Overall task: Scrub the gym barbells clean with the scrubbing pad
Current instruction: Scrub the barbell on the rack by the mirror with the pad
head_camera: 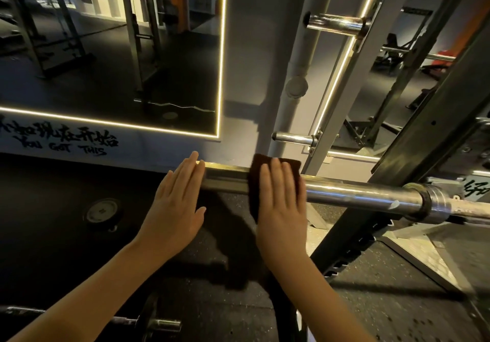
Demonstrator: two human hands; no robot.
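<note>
Left forearm (87,288) and right forearm (318,296) enter from the bottom edge, bare. Just beyond them on the rubber floor (212,302) lies a second bar (159,324), dim and mostly cut off; cannot tell its condition. Left hand (176,198) is flat, fingers straight and together, resting on the free end of the barbell sleeve (358,194), holding nothing; it looks to be steadying the bar. Right hand (281,203), just beside it, is also flat with straight fingers, pressing the scrubbing pad (255,190) onto the sleeve. The pad is dark brown, draped over the top of the sleeve and hanging on the near side. Right of the pad the chrome runs bright to the collar (434,203), with a few pale marks near it, and the shaft past the collar looks dull. The bar sits in the rack upright (413,156). Farther back are chrome storage pegs (334,24) and a lit mirror (106,49). Judgement: scrubbing is under way at the outer end of one sleeve. The stretch toward the collar, the shaft and the floor bar seem left to do.
</note>
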